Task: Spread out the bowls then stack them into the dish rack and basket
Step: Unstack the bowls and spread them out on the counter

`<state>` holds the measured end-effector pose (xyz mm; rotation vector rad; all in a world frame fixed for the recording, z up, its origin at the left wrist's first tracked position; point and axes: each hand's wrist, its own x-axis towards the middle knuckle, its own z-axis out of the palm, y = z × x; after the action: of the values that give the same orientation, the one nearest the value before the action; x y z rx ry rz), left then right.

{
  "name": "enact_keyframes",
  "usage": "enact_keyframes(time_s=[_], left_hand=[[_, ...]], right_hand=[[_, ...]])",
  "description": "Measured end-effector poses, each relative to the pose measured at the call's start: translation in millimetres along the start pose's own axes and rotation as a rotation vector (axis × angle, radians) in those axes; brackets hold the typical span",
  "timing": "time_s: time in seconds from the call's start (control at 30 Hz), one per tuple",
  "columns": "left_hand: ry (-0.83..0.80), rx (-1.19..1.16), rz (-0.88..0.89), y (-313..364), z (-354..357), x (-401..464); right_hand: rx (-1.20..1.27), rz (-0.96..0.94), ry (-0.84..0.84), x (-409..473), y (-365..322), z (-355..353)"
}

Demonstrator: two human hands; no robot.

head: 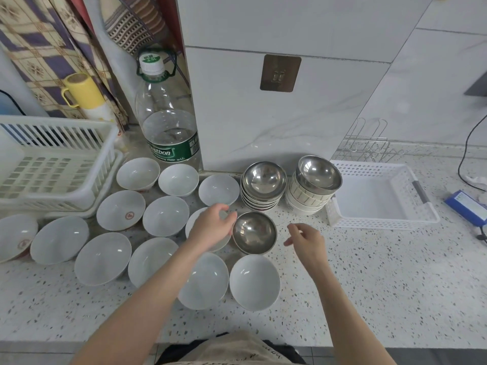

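Several white bowls [166, 216] lie spread singly across the left and middle of the speckled counter. A single steel bowl [254, 232] sits among them. My left hand [213, 227] touches its left rim with curled fingers, over a white bowl it partly hides. My right hand [307, 239] hovers just right of the steel bowl, fingers loosely curled and holding nothing. Behind stand a stack of steel bowls [264, 184] and a stack of white bowls topped by a steel one [315, 185]. The white dish rack [56, 164] is at the left, the white basket [382, 196] at the right.
A large water bottle [168, 114] stands against the wall behind the bowls, with a yellow flask [84, 93] further left. A wire rack [369, 146] sits behind the basket. A blue box [466, 206] and a black cable [466, 151] lie at the far right.
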<state>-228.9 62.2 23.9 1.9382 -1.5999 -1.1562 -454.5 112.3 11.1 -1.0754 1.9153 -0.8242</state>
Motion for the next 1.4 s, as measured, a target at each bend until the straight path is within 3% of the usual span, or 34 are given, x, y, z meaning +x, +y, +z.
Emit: enact_keyframes(time_s=[0.33, 0.6, 0.8, 1.17, 1.4], left_hand=[[-0.013, 0.024, -0.099, 48.6, 12.6, 77.7], [-0.017, -0.118, -0.002, 52.3, 18.3, 81.6], [-0.015, -0.274, 0.000, 58.6, 8.7, 72.9], [0.059, -0.770, -0.134, 30.6, -38.3, 32.6], [0.104, -0.838, -0.207, -8.3, -48.8, 12.2]], right_hand=[[0.051, -0.016, -0.017, 21.0, -20.0, 5.8], [0.082, 0.037, -0.036, 22.2, -11.0, 7.6], [0.078, 0.057, -0.037, 28.0, -15.2, 9.3], [-0.085, 0.074, -0.031, 63.2, -48.1, 29.6], [-0.187, 0.109, -0.011, 75.2, -63.1, 52.2]])
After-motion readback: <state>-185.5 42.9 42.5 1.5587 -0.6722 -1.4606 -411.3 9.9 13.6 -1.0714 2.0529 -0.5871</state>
